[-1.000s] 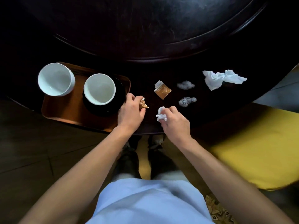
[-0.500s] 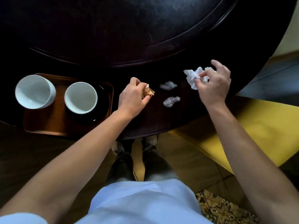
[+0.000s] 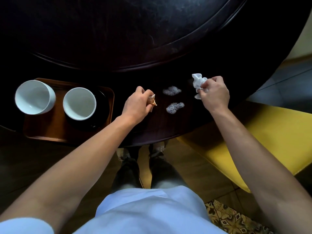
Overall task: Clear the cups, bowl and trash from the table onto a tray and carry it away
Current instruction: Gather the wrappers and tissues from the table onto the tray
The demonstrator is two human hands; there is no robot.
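A brown tray (image 3: 50, 132) sits at the table's near left edge. On it stand a white cup (image 3: 34, 97) and a second white cup (image 3: 79, 103), the second resting in a dark bowl (image 3: 101, 115). My left hand (image 3: 137, 103) is closed around brown wrappers (image 3: 152, 101), just right of the tray. My right hand (image 3: 213, 93) holds a crumpled white tissue (image 3: 198, 82) above the table. Between my hands lie two small foamy white patches, one farther (image 3: 171, 90) and one nearer (image 3: 174, 107).
The dark round table (image 3: 152, 39) has a raised inner ring. A yellow chair seat (image 3: 253, 135) stands at the right, tucked near the table's edge. My feet and a patterned floor tile (image 3: 233, 217) show below.
My right hand picked up a small tissue, reached right and gathered the large tissue off the table into a bunch. My left hand picked up the second wrapper. The camera view shifted right.
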